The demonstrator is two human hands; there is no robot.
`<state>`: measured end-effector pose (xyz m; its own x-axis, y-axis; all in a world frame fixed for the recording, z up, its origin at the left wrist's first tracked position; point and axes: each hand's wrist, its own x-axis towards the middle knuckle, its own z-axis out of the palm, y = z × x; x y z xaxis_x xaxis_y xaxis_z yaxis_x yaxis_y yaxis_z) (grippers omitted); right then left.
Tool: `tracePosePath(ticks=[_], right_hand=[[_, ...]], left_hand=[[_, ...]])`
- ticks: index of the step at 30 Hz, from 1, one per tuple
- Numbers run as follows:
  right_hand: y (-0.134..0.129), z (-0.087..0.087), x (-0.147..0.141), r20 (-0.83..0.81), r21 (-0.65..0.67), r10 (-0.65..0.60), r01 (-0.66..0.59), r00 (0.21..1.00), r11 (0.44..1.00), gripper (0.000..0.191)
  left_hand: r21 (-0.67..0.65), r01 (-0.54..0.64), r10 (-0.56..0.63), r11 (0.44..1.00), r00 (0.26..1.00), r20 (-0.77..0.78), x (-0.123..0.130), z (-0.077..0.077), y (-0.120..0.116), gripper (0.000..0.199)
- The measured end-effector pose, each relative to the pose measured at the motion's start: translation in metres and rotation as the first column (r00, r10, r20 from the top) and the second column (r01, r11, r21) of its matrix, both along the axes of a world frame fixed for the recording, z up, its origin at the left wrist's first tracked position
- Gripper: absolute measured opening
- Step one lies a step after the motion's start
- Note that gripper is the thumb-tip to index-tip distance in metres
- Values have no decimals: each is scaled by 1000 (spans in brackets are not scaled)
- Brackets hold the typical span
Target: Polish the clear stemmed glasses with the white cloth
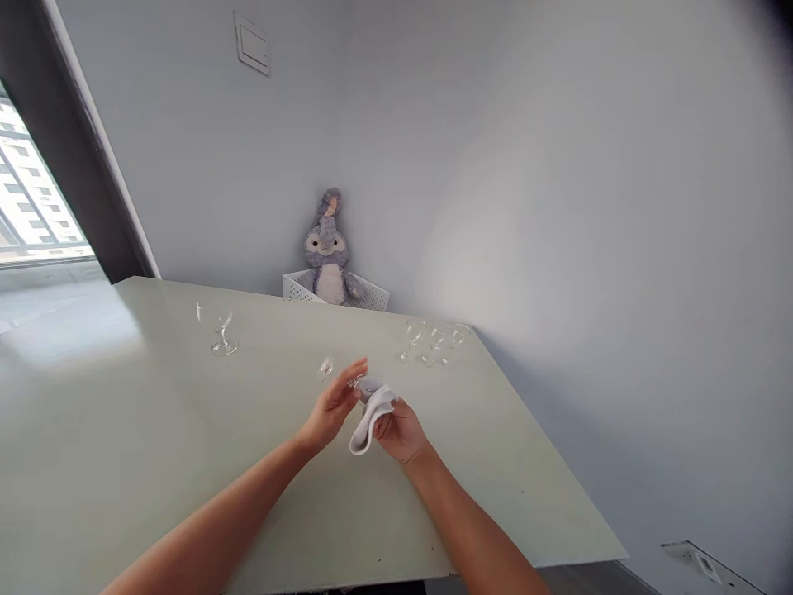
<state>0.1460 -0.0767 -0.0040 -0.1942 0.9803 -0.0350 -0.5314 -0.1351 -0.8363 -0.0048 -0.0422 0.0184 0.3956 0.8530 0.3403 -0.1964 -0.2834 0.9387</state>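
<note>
Head view has the left hand (342,395) pinched around a clear glass (368,383), thumb on one side and fingers on the other, while the right hand (400,428) is clamped on a pale cloth (373,411) pressed up against it. The two hands are close together over the middle of the table (496,463), glass between them; the cloth hides a lot of it, so I can't tell exactly where the grip lands.

What could bite you here, imo: smooth glass in a fingertip hold could slip if the cloth twists or tugs, and a thin stem might snap if the hands turn against each other. The small glass piece (325,368) sits just beyond the left fingers, so a stray knuckle could knock it. Can't tell if it's upright.

Headcount: two hands, one cloth, one glass in hand, one small piece, one big goblet (221,329) standing off to the left, and three stemmed glasses (410,340) clustered at the far right. Past the table: one stuffed toy (328,260), one white basket (372,295), one wall switch (253,45).
</note>
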Motion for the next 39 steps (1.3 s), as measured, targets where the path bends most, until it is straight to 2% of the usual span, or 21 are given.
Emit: tracePosePath(ticks=[3,6,7,9,11,12,14,16,18,20,22,23,25,26,28,30,31,32,35,37,39], right_hand=[[-4,1,0,57,45,0,-3,998,999,36],[-8,3,-1,307,196,-68,6,949,981,27],[-10,3,0,422,271,-122,4,898,963,22],[-12,0,1,623,423,-275,-20,732,906,13],[-14,-3,3,710,521,-404,-44,577,852,11],[-15,-4,4,711,531,-422,-37,563,846,11],[-16,-5,2,666,493,-380,4,642,870,10],[-15,-5,-3,554,393,-282,53,783,918,17],[-13,-5,-8,346,245,-199,117,917,962,25],[-11,-7,-11,102,76,-151,143,983,987,27],[-11,-9,-13,-5,-9,-130,130,992,992,27],[-13,-10,-14,26,-3,-117,117,993,993,26],[-17,-10,-15,210,96,-136,118,968,988,23],[-19,-10,-15,336,183,-182,125,924,975,19],[-23,-9,-16,549,364,-313,116,775,924,7],[-24,-7,-15,629,444,-381,88,678,891,3],[-23,-7,-14,623,424,-360,87,695,902,4],[-20,-7,-13,580,368,-314,101,752,924,7],[-12,-9,-8,267,99,-182,160,946,982,24],[-8,-11,-5,87,-30,-153,156,984,987,29],[-8,-12,-5,62,-50,-121,125,991,991,29]], left_hand=[[-37,17,-18,999,1000,-25,0,1,-1,42],[-194,5,-2,981,1000,15,1,2,-1,52],[-260,9,0,966,999,33,2,2,-1,56],[-382,15,6,924,999,54,3,4,-2,62],[-446,22,-13,895,1000,23,3,6,-2,62],[-449,30,-36,893,999,-6,2,9,-2,60],[-397,47,-80,917,994,-68,-1,13,-2,55],[-278,56,-91,959,989,-113,-4,17,-1,48],[-159,86,-106,984,986,-126,-7,18,0,44],[-105,126,-141,986,979,-150,-8,16,2,43],[-120,135,-154,984,973,-171,-8,13,5,42],[-139,128,-151,982,974,-171,-7,12,6,43],[-189,123,-154,974,974,-164,-7,9,8,48],[-216,119,-159,969,972,-175,-7,7,9,50],[-255,89,-154,963,956,-248,-7,5,9,51],[-269,39,-127,962,939,-321,-7,2,9,51],[-269,29,-120,963,937,-327,-7,1,8,51],[-265,32,-118,964,942,-315,-6,1,7,50],[-210,68,-118,975,965,-236,-3,1,5,44],[-171,69,-106,983,971,-216,-1,1,4,41],[-166,58,-92,984,974,-206,0,2,5,40]])
